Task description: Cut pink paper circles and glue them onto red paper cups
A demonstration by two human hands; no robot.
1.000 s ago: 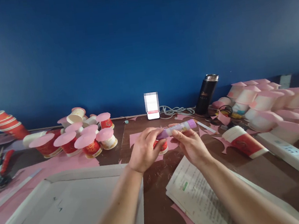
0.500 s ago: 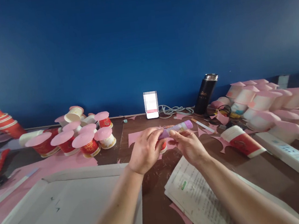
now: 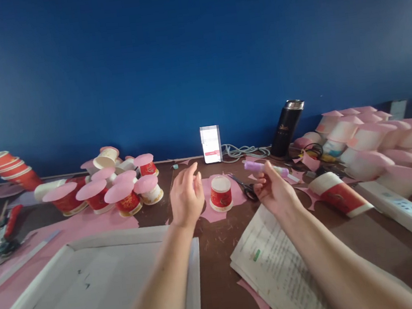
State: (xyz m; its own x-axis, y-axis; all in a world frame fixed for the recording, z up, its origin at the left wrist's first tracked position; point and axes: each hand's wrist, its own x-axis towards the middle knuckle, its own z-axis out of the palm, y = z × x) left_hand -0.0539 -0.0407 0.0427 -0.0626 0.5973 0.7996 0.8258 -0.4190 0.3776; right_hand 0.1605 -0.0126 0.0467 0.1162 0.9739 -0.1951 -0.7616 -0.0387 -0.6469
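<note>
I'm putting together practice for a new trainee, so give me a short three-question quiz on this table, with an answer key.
1. Which hand holds the purple cylindrical plastic tube? A) left B) right C) both
2. True or false: the red-and-white tapered paper cup in the middle, on the pink paper sheet, stands upside down.
3. Which cutting tool lies just to the right of that cup?

Key:
1. B, the right hand.
2. True; its narrower base faces up.
3. The black-handled metal scissors.
</note>
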